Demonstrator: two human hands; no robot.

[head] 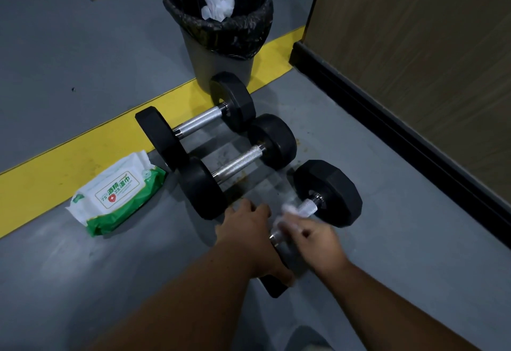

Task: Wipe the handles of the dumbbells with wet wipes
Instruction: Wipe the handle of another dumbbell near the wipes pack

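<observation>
Three black dumbbells with knurled steel handles lie side by side on the grey floor. The nearest dumbbell (329, 193) is under my hands. My left hand (249, 237) rests over its near weight, fingers curled on the top edge. My right hand (309, 236) holds a white wet wipe (290, 213) wrapped against the handle; the wipe and fingers are blurred. The middle dumbbell (237, 164) and the far dumbbell (199, 121) lie untouched behind. A green and white wet wipe pack (116, 194) sits on the floor to the left.
A grey bin (218, 63) with a black liner stands behind the dumbbells, with crumpled white wipes (218, 4) inside. A yellow floor stripe (83, 154) runs diagonally. A brown wall with black skirting (401, 118) closes off the right side.
</observation>
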